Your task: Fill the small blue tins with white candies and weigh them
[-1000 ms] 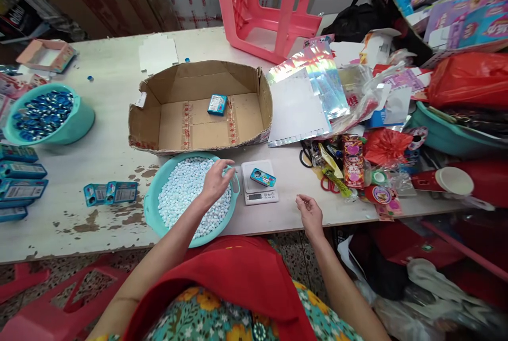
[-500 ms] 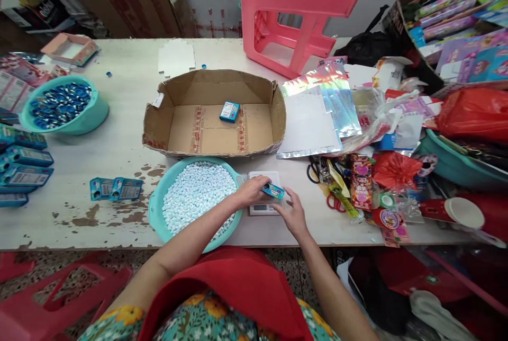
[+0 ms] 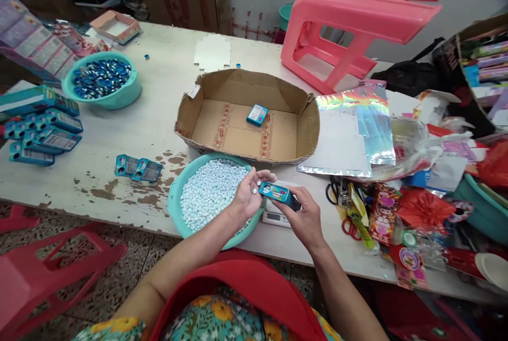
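My right hand [image 3: 304, 218] grips a small blue tin [image 3: 274, 193] and holds it just above the white scale [image 3: 274, 217]. My left hand [image 3: 248, 197] is cupped palm up beside the tin's left end, with a few white pellets lying in the palm. Under that hand sits a teal basin [image 3: 178, 211] filled with white pellets [image 3: 208, 193]. Behind it stands a shallow cardboard tray [image 3: 305, 129] with one blue box [image 3: 257, 114] inside.
A teal bowl of blue caps [image 3: 101, 79] and stacked blue boxes [image 3: 43, 132] are at the left, two loose boxes [image 3: 138, 169] nearer. A pink stool [image 3: 357, 23] lies at the back. Foil bags [image 3: 357, 124], scissors [image 3: 337, 193] and packets crowd the right.
The tin has been lifted off the scale by my right hand. My left hand left the pellet basin, came to the tin, and now lies palm up with pellets. The camera turned left.
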